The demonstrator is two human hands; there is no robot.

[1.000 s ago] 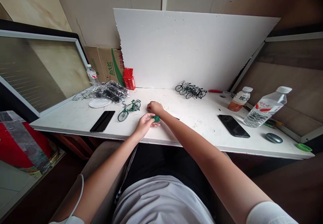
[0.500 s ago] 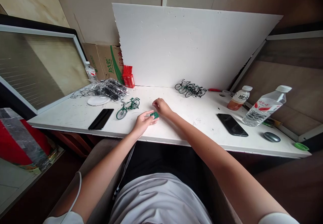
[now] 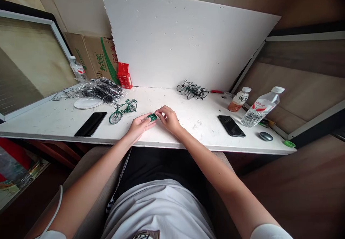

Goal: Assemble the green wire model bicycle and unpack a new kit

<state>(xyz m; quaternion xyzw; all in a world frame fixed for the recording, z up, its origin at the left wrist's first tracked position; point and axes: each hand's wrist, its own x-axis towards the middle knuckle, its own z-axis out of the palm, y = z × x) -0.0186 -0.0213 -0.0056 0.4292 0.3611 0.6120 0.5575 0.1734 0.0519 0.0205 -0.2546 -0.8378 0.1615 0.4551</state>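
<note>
View: head, looking down over a white surface (image 3: 205, 134) with 2 bare hands above its near edge.
Left hand (image 3: 138, 127): narrow, holding a small green piece (image 3: 152, 117) between thumb and fingers, palm partly turned up.
Right hand (image 3: 169, 118): fingers curled, thumb and forefinger close together at the right end of the green piece; whether they pinch a tiny part, I cannot tell.
Green piece: between the 2 hands, raised in the left fingers, to the right of the green model bicycle (image 3: 122, 111).
Green model bicycle: upright, just beyond and left of the left hand, apart from it.
Bicycle cluster (image 3: 192, 91): dark and green models crowded together near the foot of the white board (image 3: 175, 41).
Phones: 1 black phone (image 3: 91, 124) near the left hand's side, 1 dark phone (image 3: 231, 125) well to the right.
Left rear: clear bag of black parts (image 3: 101, 91) beside a white disc (image 3: 87, 104); behind, a red box (image 3: 124, 76) and a cardboard carton (image 3: 91, 55).
Right end: brown-drink bottle (image 3: 239, 100), large clear bottle (image 3: 260, 106), grey oval object (image 3: 266, 136) and green ring (image 3: 289, 144).
</note>
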